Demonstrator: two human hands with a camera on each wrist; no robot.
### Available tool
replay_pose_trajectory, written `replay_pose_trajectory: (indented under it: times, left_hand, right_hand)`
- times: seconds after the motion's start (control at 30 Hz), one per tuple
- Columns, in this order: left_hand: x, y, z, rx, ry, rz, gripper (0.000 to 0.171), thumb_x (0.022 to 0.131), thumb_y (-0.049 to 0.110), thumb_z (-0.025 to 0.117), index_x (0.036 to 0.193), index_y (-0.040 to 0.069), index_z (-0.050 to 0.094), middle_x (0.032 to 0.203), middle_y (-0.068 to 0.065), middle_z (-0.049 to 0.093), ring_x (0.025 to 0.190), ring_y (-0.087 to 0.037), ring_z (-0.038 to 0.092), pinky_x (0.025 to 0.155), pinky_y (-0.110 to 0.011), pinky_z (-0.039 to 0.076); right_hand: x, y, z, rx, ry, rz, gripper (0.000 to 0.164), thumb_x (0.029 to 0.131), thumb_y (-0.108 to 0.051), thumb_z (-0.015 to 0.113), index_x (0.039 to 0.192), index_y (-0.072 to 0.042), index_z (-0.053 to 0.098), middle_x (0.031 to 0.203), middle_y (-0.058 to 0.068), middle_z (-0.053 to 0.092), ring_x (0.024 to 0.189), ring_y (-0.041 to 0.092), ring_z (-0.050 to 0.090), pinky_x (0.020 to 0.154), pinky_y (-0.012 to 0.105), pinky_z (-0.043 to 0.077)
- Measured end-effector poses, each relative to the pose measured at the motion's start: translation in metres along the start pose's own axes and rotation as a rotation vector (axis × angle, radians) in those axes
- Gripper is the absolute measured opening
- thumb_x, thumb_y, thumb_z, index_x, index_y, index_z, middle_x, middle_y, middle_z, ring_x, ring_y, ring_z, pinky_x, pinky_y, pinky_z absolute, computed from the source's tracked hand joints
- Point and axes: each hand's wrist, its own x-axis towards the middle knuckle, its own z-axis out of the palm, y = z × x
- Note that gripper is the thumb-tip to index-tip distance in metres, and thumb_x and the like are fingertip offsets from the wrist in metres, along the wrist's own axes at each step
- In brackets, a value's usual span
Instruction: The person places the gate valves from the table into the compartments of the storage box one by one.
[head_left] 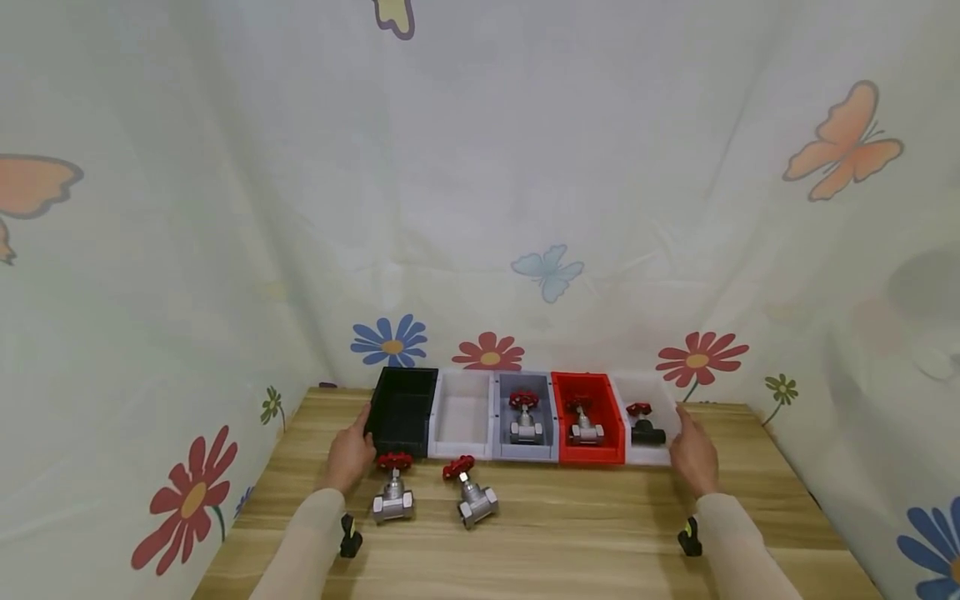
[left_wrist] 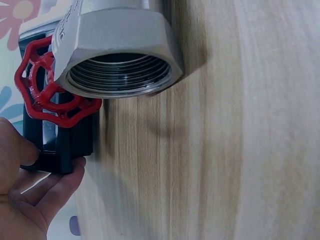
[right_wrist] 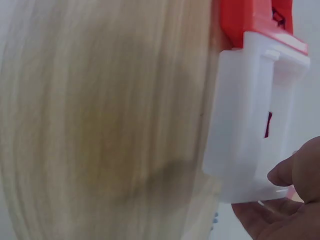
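While the left hand (head_left: pixel 351 452) is gripping the outer end of a black bin (head_left: pixel 405 414), the right hand (head_left: pixel 693 454) is gripping the outer end of a white bin (head_left: pixel 649 456) on the far right. Between these two, a pale bin (head_left: pixel 462 417), a grey bin (head_left: pixel 525 452) and a red bin (head_left: pixel 592 457) are standing side by side, the five forming one row on the wood-grained table (head_left: pixel 570 533). Inside the grey bin a silver valve (head_left: pixel 527 431) with a red wheel is resting; the red bin is holding a similar valve (head_left: pixel 587 432), and the white bin is containing a black-bodied valve (head_left: pixel 647 434), also red-wheeled. In front of the row, two more silver valves are lying on the table: a left-hand valve (head_left: pixel 393 502), its wheel sitting close to the black bin, and a tilted valve (head_left: pixel 477 502) just beside it, before the pale bin. Whether that nearer wheel is touching the black bin cannot be told. Behind the table, a pale curtain (head_left: pixel 450 167) is hanging, bearing printed flowers and butterflies.
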Motion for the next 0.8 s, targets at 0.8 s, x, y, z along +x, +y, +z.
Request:
replay_pose_trajectory:
  times: [0.8]
  left_hand:
    - [-0.004, 0.008, -0.004, 0.020, -0.059, -0.032, 0.065, 0.090, 0.001, 0.052, 0.152, -0.001, 0.030, 0.099, -0.034, 0.066, 0.078, -0.040, 0.065, 0.069, -0.055, 0.051]
  right_hand:
    - [0.001, 0.017, 0.004, -0.012, 0.036, -0.062, 0.056, 0.087, 0.005, 0.046, 0.143, 0.004, 0.042, 0.125, 0.038, 0.056, 0.108, 0.054, 0.057, 0.086, 0.062, 0.046]
